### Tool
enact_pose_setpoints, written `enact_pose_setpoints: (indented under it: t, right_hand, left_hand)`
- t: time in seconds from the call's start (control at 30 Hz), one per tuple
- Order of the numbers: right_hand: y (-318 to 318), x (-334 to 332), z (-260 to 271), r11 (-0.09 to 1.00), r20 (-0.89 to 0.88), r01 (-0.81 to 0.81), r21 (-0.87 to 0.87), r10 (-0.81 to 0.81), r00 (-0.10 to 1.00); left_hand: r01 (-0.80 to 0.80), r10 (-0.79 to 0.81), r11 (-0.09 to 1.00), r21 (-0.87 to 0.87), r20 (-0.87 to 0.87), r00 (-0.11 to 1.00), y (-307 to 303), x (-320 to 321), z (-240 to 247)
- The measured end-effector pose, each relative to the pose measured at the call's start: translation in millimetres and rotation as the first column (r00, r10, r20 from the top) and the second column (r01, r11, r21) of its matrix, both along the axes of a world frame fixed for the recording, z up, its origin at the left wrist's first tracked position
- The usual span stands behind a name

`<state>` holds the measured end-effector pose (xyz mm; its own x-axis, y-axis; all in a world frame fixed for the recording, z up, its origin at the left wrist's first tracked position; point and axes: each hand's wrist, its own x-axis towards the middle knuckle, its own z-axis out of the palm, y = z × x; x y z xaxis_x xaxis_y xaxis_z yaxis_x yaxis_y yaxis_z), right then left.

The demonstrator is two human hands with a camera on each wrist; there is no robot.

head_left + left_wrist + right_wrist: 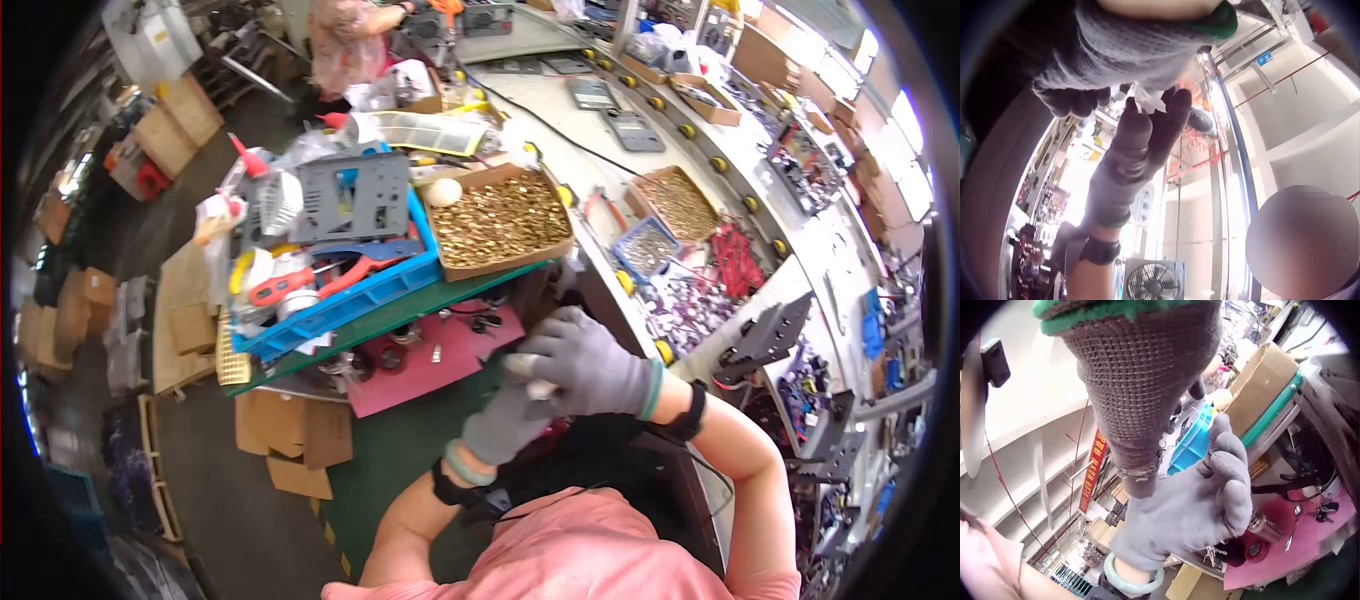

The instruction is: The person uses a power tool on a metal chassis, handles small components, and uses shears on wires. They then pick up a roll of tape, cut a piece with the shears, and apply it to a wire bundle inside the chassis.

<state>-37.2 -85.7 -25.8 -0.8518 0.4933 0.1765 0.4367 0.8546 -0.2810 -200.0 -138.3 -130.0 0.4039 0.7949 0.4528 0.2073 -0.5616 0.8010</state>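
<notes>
Both hands wear grey knit gloves and meet in front of the person's chest. In the head view the right hand (590, 365) lies over the left hand (505, 420), with a small white piece (541, 388) at their meeting point. The left wrist view has a crumpled white scrap (1149, 100) between the right hand's (1125, 162) thumb and finger, which pinch it close under the left hand (1135, 50). In the right wrist view the left hand (1179, 512) shows loosely bent fingers, while the right hand (1147, 394) reaches down onto it and hides its thumb.
Ahead stand a blue crate (345, 315) of tools and a cardboard tray (500, 225) of brass-coloured parts on a green-edged bench (400, 325). A pink sheet (440, 355) lies on a lower shelf. To the right, small parts and red wires (737, 258) cover a worktable. Another person (350, 45) stands beyond.
</notes>
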Motion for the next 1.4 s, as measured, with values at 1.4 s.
enact_pose_setpoints:
  t: [1.4]
  right_hand:
    - [-291.4,220.0,42.1,0.313,-0.706,0.779,-0.543,-0.673,-0.222]
  left_hand:
    - [0.678,-0.622,0.731,0.076,0.484,0.615,-113.4,314.1,94.1]
